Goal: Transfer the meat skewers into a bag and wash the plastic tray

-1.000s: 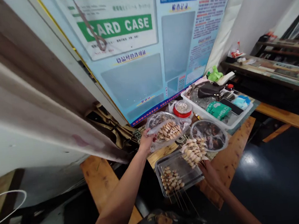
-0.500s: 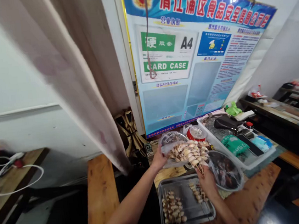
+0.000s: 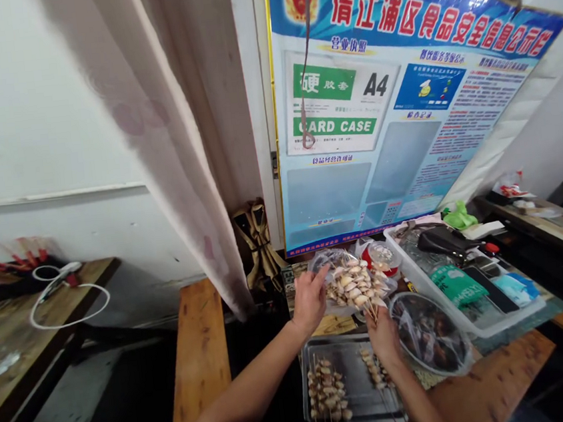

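Board (image 3: 401,158): filled upper right.
Right hand (image 3: 382,336): clamped on skewers (image 3: 356,285).
Left hand (image 3: 309,303): neared; couldn't tell closure.
Skewers: seemingly mid-handling; next needed steadiness.

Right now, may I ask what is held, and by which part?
The right hand holds the skewer bunch by its stick ends; whether the left hand grips anything is unclear.
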The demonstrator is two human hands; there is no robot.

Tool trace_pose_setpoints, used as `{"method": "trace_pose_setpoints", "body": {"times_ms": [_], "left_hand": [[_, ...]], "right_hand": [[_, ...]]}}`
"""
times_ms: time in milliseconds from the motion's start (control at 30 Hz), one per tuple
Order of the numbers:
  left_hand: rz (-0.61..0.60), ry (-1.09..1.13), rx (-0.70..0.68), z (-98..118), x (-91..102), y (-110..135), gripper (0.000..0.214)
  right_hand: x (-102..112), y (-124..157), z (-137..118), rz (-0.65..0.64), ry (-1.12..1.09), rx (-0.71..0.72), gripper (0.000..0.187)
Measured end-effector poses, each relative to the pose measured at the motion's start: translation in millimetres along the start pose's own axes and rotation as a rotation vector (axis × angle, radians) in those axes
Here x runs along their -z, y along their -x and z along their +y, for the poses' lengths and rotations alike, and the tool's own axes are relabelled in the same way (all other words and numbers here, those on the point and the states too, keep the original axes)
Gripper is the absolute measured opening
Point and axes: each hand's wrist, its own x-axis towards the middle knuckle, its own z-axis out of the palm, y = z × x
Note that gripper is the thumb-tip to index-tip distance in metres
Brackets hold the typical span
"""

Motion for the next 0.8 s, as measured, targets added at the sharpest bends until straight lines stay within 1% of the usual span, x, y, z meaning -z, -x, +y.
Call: {"method": "trace_pose_setpoints", "body": {"times_ms": [100, 167, 300, 500, 667, 800], "left_hand": [[-0.025, -0.006, -0.019, 0, 2.1, 1, 0.05], [-0.05, -0.023, -0.027, 1, 3.6, 2, 0.051], [-0.092, -0.029, -0.021, 4, 6.2, 1, 0.053], [-0.138, -0.029, 0.007, 6, 11.2, -2, 0.054], [-0.159, -0.037, 0.003, 9, 14.0, -3, 0.053], [-0.156, -0.053, -0.003, 11, 13.8, -4, 0.056]], "right_hand": [[1, 1, -2, -0.02, 0.005, -0.018, 0.021], [2, 1, -4, -0.012, 0.003, -0.018, 0.021], [2, 3, -6, -0.019, 0.014, -0.033, 0.019], [5, 6, -8, -0.002, -0.018, 0.002, 0.015], [8, 8, -12, 0.012, -0.063, 0.006, 0.017], [5, 8, -8, 0.033, -0.085, 0.014, 0.018]]}}
